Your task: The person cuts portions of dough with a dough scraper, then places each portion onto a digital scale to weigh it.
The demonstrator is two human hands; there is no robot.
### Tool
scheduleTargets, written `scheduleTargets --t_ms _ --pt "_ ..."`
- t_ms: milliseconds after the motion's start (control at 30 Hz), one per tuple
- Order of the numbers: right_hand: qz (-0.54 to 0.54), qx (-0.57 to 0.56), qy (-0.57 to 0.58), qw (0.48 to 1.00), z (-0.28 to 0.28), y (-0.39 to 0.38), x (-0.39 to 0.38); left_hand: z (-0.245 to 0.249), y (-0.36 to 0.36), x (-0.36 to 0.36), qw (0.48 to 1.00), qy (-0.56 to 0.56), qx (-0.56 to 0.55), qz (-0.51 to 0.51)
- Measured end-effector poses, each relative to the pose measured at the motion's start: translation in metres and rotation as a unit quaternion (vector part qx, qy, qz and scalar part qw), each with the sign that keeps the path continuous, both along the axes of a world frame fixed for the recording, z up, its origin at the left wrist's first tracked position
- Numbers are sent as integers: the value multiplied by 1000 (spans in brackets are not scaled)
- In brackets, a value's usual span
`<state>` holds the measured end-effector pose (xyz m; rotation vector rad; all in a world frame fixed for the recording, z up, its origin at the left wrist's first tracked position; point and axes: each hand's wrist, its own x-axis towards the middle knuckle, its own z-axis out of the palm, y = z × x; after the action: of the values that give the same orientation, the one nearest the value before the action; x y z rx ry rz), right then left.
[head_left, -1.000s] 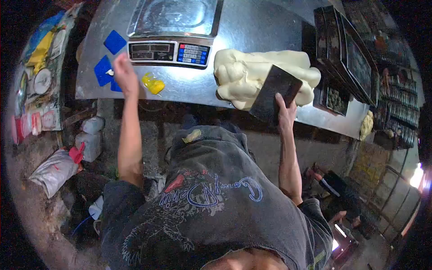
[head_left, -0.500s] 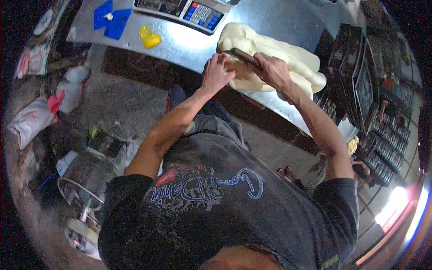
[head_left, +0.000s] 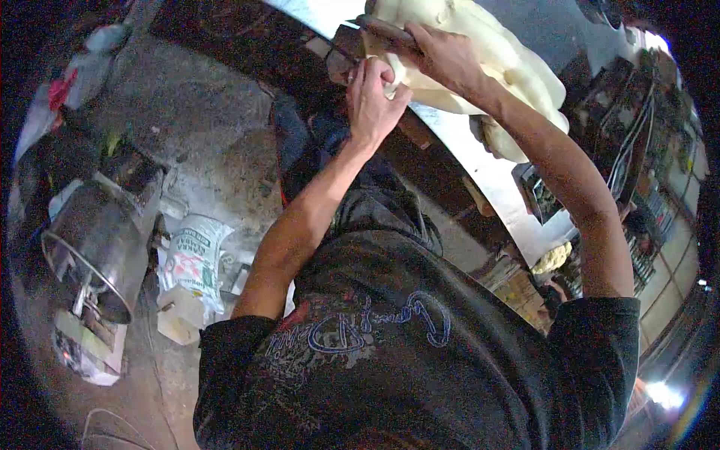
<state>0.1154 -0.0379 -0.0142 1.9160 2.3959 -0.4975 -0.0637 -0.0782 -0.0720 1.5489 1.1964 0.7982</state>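
Observation:
A big pale mass of dough [head_left: 480, 41] lies in thick folds on the metal table [head_left: 517, 206] at the top of the view. My right hand [head_left: 450, 60] is closed around a dough cutter [head_left: 386, 30] with a long dark handle, held across the left end of the dough. Its blade is hard to make out. Just below the cutter, my left hand [head_left: 375, 101] has its fingers curled on a small end of dough [head_left: 396, 73], at the table's near edge. The fingers partly hide that piece.
On the floor at left stand a large metal bowl [head_left: 97, 247] and a printed white sack [head_left: 195, 259], with a pale container [head_left: 181, 315] before it. A yellowish lumpy thing [head_left: 551, 259] sits beyond the table's right end. Cluttered racks [head_left: 637, 150] stand at right.
The view has tilted down and swung, so the scale and the blue and yellow items have left the frame. My left hand now has its fingers curled on the dough's end; the right keeps the cutter.

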Motion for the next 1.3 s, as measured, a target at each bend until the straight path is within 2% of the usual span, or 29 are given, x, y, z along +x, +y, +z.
scheduleTargets --t_ms 33,67,133,200,233,333,367,433,467,500,533,567,600,633,700,733,767,800,900,933,967,1000,1033,1100,1167,1233,1267,1300 --pt "-6 -6 -3 1000 -5 -2 -1 6 -4 -1 1000 -2 -15 10" --pt "-15 -38 -53 998 -11 5 -1 13 -9 -4 996 -10 -92 4" --pt "19 16 32 999 -20 25 15 4 -24 -5 996 -28 -79 6" --pt "-33 1 64 997 -25 28 22 6 -33 -9 997 -50 -64 -13" --pt "-59 13 96 994 -15 27 13 10 -41 -14 993 -56 -95 -33" --pt "-25 -23 -32 999 -9 15 -8 18 -60 -40 975 -77 -180 -101" --pt "-56 -32 -21 998 -7 3 -20 15 -57 -45 990 4 -89 -113" --pt "17 77 57 995 -15 -27 -21 15 -40 -47 976 150 98 -125" --pt "-57 95 109 988 2 -36 -16 25 -29 -49 956 200 192 -92" --pt "-128 111 162 972 18 -46 -9 40 -18 -45 950 233 184 -96" --pt "-189 219 276 916 36 -50 -5 36 -5 -38 949 176 229 -128" --pt "-360 218 321 848 56 -63 0 30 10 -26 942 118 271 -161" --pt "-395 241 359 811 77 -74 10 35 19 -15 932 107 191 -288" --pt "-427 262 395 770 92 -91 25 39 23 0 892 173 218 -357" --pt "-464 218 254 820 123 -133 46 25 23 27 874 217 223 -373" --pt "-494 182 200 826 129 -152 48 33 25 37 854 271 216 -388" --pt "-454 195 246 834 110 -176 58 40 27 45 831 323 209 -401" --pt "-444 193 217 848 102 -191 56 45 28 51 806 376 198 -413" --pt "-426 141 143 882 87 -210 39 34 45 45 834 293 160 -439" --pt "-397 149 123 897 71 -210 34 32 49 42 853 256 147 -431" --pt "-364 160 103 912 57 -206 30 30 41 33 854 265 102 -436" --pt "-355 85 35 930 57 -195 18 38 34 28 856 272 63 -435" --pt "-373 58 43 925 57 -185 3 43 31 21 856 280 25 -433" --pt "-364 19 26 931 32 -176 -9 26 13 -2 915 184 -14 -359" --pt "-331 -7 29 943 14 -167 -12 30 -6 -16 936 121 -91 -319" --pt "-319 -30 25 947 3 -145 -12 45 -12 -22 931 157 -113 -309" --pt "-316 4 42 948 -7 -134 -8 49 -14 -28 942 129 -98 -293" --pt "-326 -22 45 944 -2 -126 -6 45 -14 -33 953 102 -56 -278"
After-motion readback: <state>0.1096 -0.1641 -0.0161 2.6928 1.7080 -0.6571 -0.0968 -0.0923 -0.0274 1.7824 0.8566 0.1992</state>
